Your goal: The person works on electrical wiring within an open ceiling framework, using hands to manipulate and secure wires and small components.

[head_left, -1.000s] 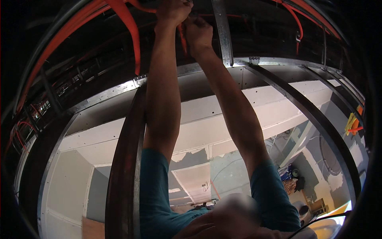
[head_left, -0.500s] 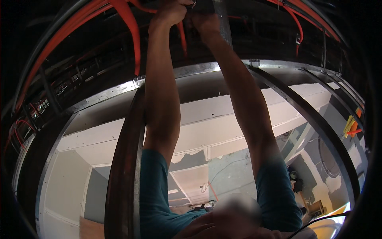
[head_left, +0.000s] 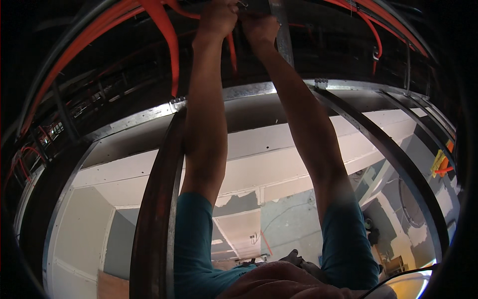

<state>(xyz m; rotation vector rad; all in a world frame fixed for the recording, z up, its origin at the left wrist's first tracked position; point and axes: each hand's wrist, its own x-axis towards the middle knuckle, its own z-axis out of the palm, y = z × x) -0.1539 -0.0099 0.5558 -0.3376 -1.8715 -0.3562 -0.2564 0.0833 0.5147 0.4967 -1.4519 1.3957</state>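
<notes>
Both my arms reach up into a dark ceiling space. My left hand (head_left: 218, 21) is closed near the upper edge of the view, its fingers curled. A small shiny bit of metal (head_left: 242, 4) shows beside its fingertips; what it belongs to is hidden. Close by on the right, my right hand (head_left: 262, 29) is closed too, and a tiny bright tip shows at its outer side. What the right fingers grip cannot be made out. An orange flexible conduit (head_left: 232, 52) hangs down behind and between the hands. Just right of my right hand stands a grey metal strut (head_left: 285, 45).
A thick orange conduit (head_left: 169, 45) drops left of my left arm. Below the hands runs a metal ceiling channel (head_left: 249, 89), joined by dark metal bars (head_left: 157, 209) at left and right (head_left: 393, 144). Pale boards (head_left: 269, 144) and a room with patched walls lie beyond.
My hands have shifted slightly right and down in the view, along with the frame around them. The right hand, blurred before, now shows sharply. Both hands stay closed.
</notes>
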